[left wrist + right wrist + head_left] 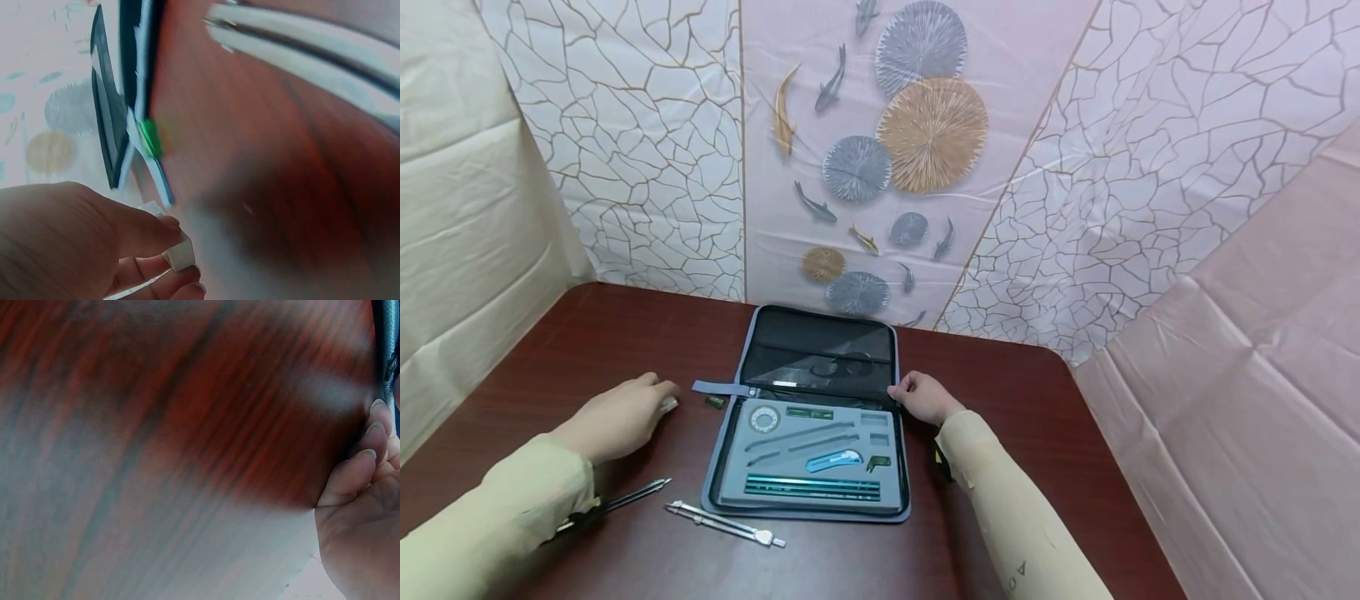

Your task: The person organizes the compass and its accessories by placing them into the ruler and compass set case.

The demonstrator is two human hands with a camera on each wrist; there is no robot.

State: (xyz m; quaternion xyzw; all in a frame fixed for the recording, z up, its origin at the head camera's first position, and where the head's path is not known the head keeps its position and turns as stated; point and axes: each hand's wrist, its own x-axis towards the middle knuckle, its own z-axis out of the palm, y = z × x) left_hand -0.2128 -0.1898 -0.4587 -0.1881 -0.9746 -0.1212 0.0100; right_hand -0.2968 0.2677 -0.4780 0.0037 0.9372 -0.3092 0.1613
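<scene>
By left hand (621,417) a block (181,254) is pinched, by right hand (928,398) the case (808,513) at three o'clock, seemingly for steadiness.

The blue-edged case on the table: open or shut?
The case is open: its dark lid is swung back, exposing the grey tray, pencils and blue cutter.

The left hand (81,240) pinches a pale block (181,254) near the strap (160,180) of the open case (107,94); a green piece (150,137) lies beside the strap, a silver compass (312,47) well apart on the table (250,137).
</scene>
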